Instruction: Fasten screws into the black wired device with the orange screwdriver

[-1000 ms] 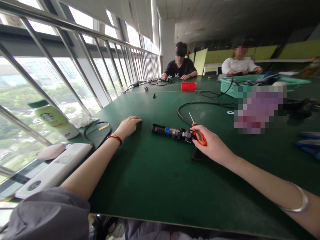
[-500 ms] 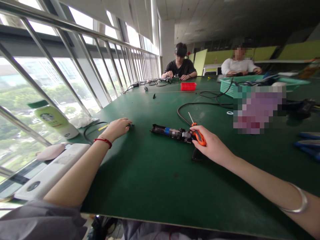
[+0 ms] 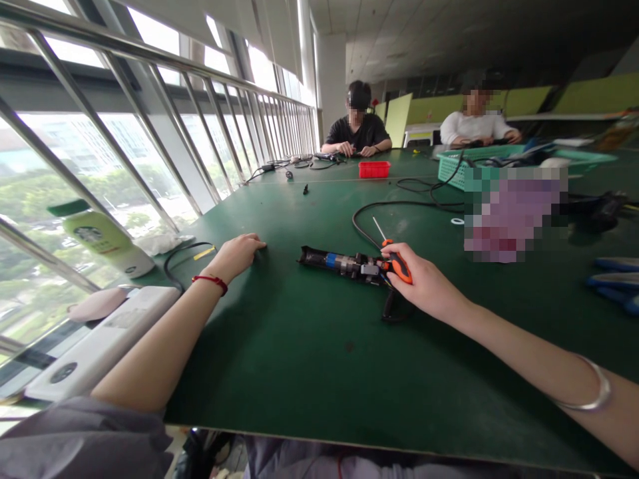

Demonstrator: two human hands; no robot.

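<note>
My right hand [image 3: 423,278] is closed around a screwdriver [image 3: 399,263] with an orange and black handle, its thin shaft pointing up and away. Right beside those fingers lies a black handheld device [image 3: 344,265] with its casing open, showing a blue band, metal parts and wires. The fingers of this hand touch or nearly touch its near end; I cannot tell which. My left hand [image 3: 238,258] rests on the table to the left of the device, fingers bent down and together. What is under its fingertips, if anything, is hidden.
A black cable [image 3: 364,209] curves behind the device toward a green basket [image 3: 452,169]. A red tray [image 3: 374,169] stands farther back. Blue-handled tools [image 3: 614,283] lie at right. On the left are a bottle [image 3: 107,236] and a white box [image 3: 107,339]. Two people sit across the table.
A small dark piece seen at my left fingertips is now out of sight. That hand has shifted slightly right. The screwdriver stays in my right hand; the device lies almost as before.
</note>
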